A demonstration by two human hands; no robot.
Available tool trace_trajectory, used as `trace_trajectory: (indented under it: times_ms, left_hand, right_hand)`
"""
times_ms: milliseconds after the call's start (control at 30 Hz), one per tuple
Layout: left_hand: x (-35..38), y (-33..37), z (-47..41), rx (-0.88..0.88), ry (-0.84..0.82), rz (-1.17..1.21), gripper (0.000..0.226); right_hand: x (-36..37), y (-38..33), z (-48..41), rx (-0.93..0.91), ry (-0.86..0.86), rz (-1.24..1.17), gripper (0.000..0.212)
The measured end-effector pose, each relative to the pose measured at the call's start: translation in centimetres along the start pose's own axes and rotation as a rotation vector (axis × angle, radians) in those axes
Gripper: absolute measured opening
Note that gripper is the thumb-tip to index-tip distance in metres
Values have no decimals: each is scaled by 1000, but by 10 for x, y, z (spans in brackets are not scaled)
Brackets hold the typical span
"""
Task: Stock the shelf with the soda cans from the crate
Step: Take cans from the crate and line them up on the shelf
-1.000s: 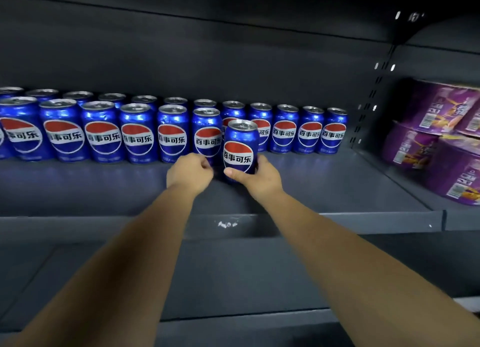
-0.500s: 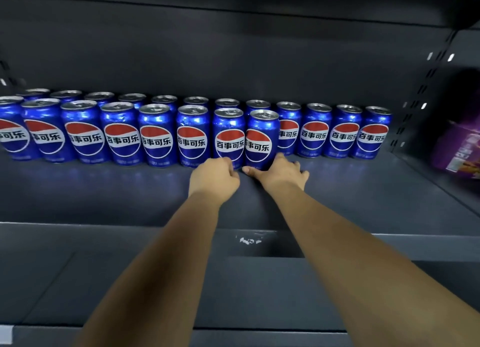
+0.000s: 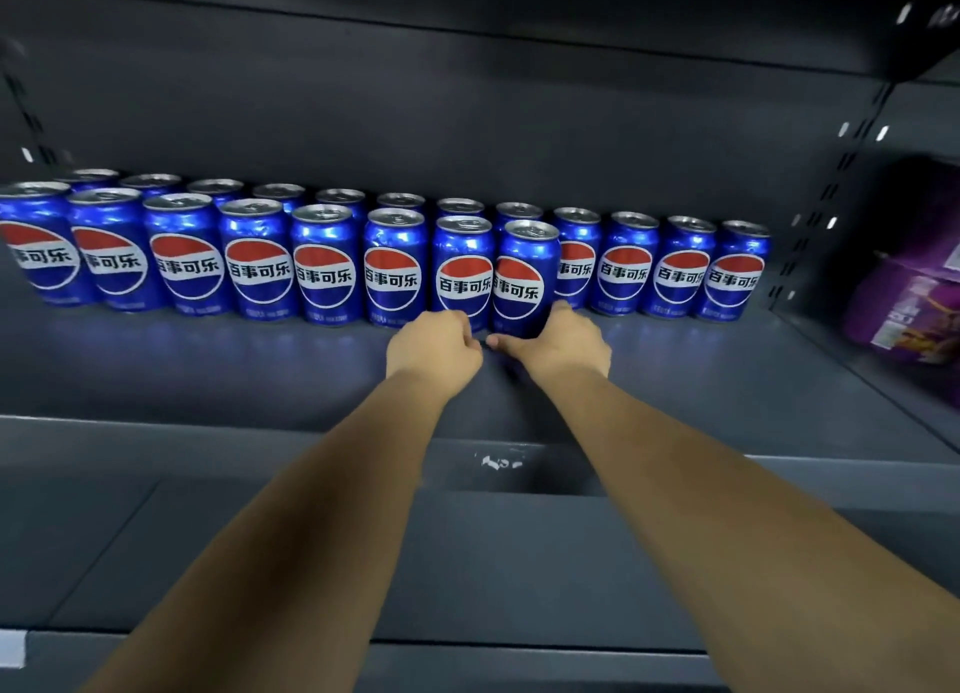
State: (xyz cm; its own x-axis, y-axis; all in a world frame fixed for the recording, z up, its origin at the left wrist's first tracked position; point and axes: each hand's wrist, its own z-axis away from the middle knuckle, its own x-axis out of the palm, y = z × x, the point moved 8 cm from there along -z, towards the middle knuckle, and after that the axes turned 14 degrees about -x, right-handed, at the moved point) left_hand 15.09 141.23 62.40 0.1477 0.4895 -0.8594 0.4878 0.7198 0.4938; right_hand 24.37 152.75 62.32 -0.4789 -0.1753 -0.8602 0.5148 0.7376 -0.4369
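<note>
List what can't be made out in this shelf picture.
- Back row of cans: only tops show; the front row hides their labels.
- Leftmost can: cut by the left edge.
- Purple packs: blurred, cut by the right edge.
- Right hand at the newest can: fingers hidden, grip unclear.
- Crate: out of view.

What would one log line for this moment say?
stage: seating can | right hand: on front-row can | left hand: fisted, empty | shelf: front row incomplete

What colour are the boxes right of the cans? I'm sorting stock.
Purple boxes, seen in the head view.
</note>
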Motion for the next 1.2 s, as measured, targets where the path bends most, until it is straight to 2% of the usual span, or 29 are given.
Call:
trace_trajectory:
  times_ms: [167, 267, 400, 633, 867, 1000, 1200]
  left_hand:
    - [-16, 3, 31, 40, -81, -105, 23]
    - [-34, -1, 52, 61, -109, -175, 15]
    - [-56, -13, 79, 75, -172, -236, 10]
    - [-96, -37, 117, 168, -158, -242, 22]
    - [-110, -86, 146, 147, -151, -337, 18]
    - [-110, -109, 160, 130, -166, -340, 21]
    - [-93, -135, 181, 104, -232, -358, 26]
  right_hand:
    - [-17, -25, 35, -52, -2, 8, 61]
    - [-27, -42, 58, -77, 12, 49, 38]
    - [-35, -79, 88, -154, -28, 149, 28]
    - [-26, -149, 130, -324, -128, 389, 25]
    - [0, -182, 168, -312, -219, 390, 27]
    - [20, -195, 186, -316, -320, 431, 21]
    - [42, -204, 215, -384, -431, 521, 36]
